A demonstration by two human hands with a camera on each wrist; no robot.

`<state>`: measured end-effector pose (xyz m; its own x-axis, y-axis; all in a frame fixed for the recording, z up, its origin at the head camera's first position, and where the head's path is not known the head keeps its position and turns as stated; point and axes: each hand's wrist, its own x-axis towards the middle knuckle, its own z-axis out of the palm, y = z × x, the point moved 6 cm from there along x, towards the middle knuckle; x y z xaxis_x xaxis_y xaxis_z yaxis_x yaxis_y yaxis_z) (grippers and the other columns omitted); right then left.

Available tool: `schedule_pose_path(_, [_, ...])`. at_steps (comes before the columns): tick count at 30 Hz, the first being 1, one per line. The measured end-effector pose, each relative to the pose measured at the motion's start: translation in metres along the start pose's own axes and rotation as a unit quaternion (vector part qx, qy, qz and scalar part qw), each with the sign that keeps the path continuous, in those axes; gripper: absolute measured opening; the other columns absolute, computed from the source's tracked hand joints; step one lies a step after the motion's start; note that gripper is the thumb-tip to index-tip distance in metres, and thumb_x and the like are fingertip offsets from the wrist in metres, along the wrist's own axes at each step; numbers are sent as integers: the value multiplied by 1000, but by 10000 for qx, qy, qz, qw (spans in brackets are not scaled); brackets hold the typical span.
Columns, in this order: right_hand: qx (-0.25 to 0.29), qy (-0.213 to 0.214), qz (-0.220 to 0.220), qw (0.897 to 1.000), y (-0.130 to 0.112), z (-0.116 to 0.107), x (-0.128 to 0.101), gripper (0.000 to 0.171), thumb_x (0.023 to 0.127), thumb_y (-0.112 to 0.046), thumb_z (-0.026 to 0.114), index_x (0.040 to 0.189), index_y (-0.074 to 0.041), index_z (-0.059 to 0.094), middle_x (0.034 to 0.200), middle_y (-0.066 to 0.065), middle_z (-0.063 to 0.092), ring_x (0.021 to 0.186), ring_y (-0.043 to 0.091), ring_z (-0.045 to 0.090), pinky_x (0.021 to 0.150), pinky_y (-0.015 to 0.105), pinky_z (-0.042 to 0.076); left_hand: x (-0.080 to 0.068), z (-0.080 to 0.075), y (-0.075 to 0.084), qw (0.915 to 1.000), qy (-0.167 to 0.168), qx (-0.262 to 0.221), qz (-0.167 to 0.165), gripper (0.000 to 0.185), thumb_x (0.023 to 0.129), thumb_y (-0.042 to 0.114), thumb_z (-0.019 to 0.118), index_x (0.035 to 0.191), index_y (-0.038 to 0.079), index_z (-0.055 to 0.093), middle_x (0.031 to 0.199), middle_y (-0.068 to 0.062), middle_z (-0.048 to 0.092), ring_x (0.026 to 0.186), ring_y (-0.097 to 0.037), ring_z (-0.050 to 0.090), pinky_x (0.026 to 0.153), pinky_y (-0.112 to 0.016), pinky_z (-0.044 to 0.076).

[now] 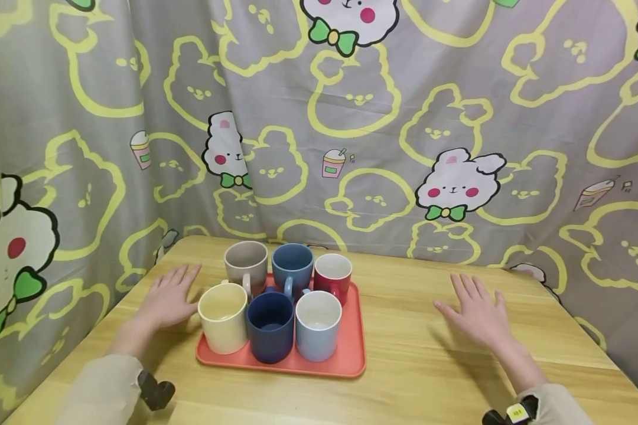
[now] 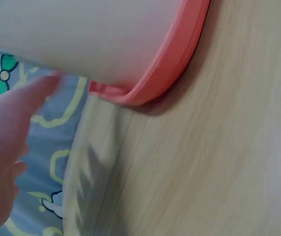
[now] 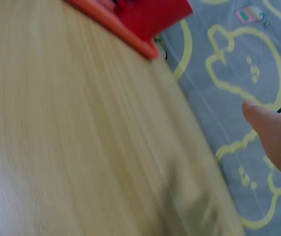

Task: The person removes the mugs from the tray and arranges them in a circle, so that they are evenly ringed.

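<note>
Several mugs stand upright in two rows on a coral-red tray (image 1: 345,367). The front row has a cream mug (image 1: 223,324), a navy mug (image 1: 271,330) and a light blue mug (image 1: 318,330). Behind them are a grey mug (image 1: 244,260), a blue mug (image 1: 292,265) and a red mug (image 1: 334,274). My left hand (image 1: 167,300) is spread just left of the cream mug, its thumb close to the mug's side; whether they touch I cannot tell. Over the table's right part my right hand (image 1: 478,313) is held with fingers straight, holding nothing, well away from the tray.
The wooden table (image 1: 404,354) reaches back to a grey patterned curtain (image 1: 372,118), which also hangs along the left side. A dark band with a device (image 1: 155,391) is on the left wrist, another device (image 1: 516,413) on the right.
</note>
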<state>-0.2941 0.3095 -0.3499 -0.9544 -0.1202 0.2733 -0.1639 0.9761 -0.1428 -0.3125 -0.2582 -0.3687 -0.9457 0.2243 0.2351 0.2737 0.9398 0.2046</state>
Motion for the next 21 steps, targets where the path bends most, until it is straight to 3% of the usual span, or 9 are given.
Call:
schedule_pose_path(4, [503,299,-226,9980,-13,-13,1,81,91,-52,49,143,6,25,144,30,26,132,46,18,99,67,9,-10,-3,0,9973,-212,-683,171,112,61,35,80,144,-7,18,142,-38,17,128,-55,16,99,-67,10])
schedule_pose_path(6, [828,448,-390,9948,-22,-18,0,79,90,-48,53,141,8,29,142,31,28,131,47,21,100,65,14,-17,-3,0,9926,-329,-1141,235,117,56,30,84,143,-10,16,142,-39,15,127,-56,15,99,-67,11])
schedule_pose_path(9, [1403,477,-527,9876,-34,-24,-2,77,89,-42,59,140,8,30,140,32,31,129,49,25,99,62,21,-26,-3,3,9803,-487,-1877,369,119,56,24,85,140,-15,12,140,-42,12,126,-58,13,98,-68,12])
schedule_pose_path(12, [1984,237,-514,9785,-47,-24,-4,77,88,-39,61,142,5,27,141,30,31,128,48,27,98,61,24,-37,-3,8,9695,-645,-2342,340,116,61,24,84,139,-18,9,139,-44,11,125,-60,12,97,-68,13])
schedule_pose_path(15, [2603,-97,-522,9641,-61,-22,-7,76,89,-36,61,145,1,23,144,27,29,129,46,27,99,60,25,-46,0,16,9647,-763,-2511,207,113,66,28,82,140,-17,9,140,-42,14,125,-58,18,96,-68,18])
schedule_pose_path(21, [3627,-431,-1094,9244,-98,-15,-10,74,88,-20,65,144,3,23,144,24,32,131,40,28,103,54,25,-59,9,32,9557,-840,-2812,219,107,70,25,80,139,-18,11,135,-42,27,122,-56,31,94,-65,28])
